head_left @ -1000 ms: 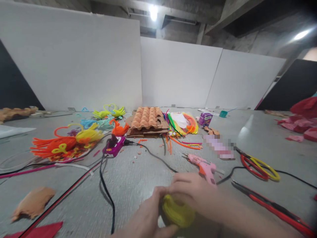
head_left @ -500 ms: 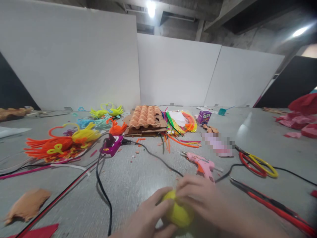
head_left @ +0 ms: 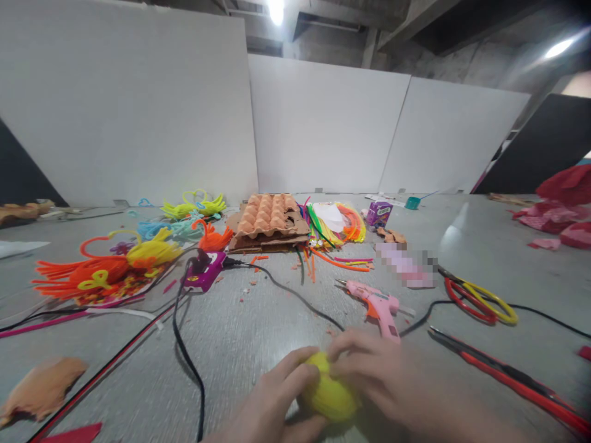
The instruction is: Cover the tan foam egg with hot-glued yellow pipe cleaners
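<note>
My left hand (head_left: 272,397) and my right hand (head_left: 373,369) are closed around a rounded yellow bundle of wound pipe cleaner (head_left: 333,394) low in the view, just above the grey concrete floor (head_left: 258,332). The fingers of both hands cover its upper side. A pink hot glue gun (head_left: 376,304) lies on the floor just past my right hand. Thin black power cords (head_left: 295,298) run across the floor beside it. Scissors with red and yellow handles (head_left: 475,301) sit further right.
A cardboard egg tray (head_left: 268,215) stands at the back among bundles of orange, yellow and blue pipe cleaners (head_left: 96,274). A purple plug-in device (head_left: 205,272) lies on the cords. A long red-and-black tool (head_left: 508,381) lies at the right. Red fabric (head_left: 563,191) lies far right.
The yellow bundle now looks rounder and smoother than the loose coil of a second ago. My hands have closed further over it, and the view has tilted slightly.
</note>
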Motion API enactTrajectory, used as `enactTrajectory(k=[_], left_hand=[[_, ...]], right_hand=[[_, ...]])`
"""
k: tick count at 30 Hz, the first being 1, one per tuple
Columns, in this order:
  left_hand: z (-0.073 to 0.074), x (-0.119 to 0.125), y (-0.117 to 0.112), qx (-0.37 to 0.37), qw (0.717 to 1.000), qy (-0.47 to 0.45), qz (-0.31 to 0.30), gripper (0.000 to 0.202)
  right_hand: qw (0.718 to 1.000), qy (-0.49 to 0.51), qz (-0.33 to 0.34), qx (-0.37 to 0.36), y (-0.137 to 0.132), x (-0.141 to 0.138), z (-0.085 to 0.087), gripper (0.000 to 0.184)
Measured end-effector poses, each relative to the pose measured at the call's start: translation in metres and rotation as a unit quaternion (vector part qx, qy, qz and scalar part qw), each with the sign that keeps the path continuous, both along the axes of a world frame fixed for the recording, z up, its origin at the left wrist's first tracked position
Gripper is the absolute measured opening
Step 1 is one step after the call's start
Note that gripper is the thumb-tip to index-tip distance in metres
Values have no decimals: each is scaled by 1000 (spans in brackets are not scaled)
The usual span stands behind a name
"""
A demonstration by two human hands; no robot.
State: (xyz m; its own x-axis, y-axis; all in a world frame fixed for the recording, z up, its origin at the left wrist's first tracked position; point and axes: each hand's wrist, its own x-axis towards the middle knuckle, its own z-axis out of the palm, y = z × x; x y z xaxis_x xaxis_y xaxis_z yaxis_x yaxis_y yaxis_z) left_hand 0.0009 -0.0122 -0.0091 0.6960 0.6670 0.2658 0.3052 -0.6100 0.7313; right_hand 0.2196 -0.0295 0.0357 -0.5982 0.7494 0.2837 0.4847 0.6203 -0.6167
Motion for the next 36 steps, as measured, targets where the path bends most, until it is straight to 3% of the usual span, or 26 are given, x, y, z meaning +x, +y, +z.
enactTrajectory(k=[10,16,26,36], left_hand=[[1,-1,1,23,1000,-13,-2,48],[2,1,1,31,999,-7,10,37],[4,1,-1,-4,1000,-13,17,39],[1,0,0,35,999,-9,10,51]], right_hand=[[999,21,-1,31,1,1,-8,18],[999,35,-4,32,0,3,-14,16],[999,14,-15,32,0,-1,-12,20],[994,-12,-50,98,-1,-6,-4,16]])
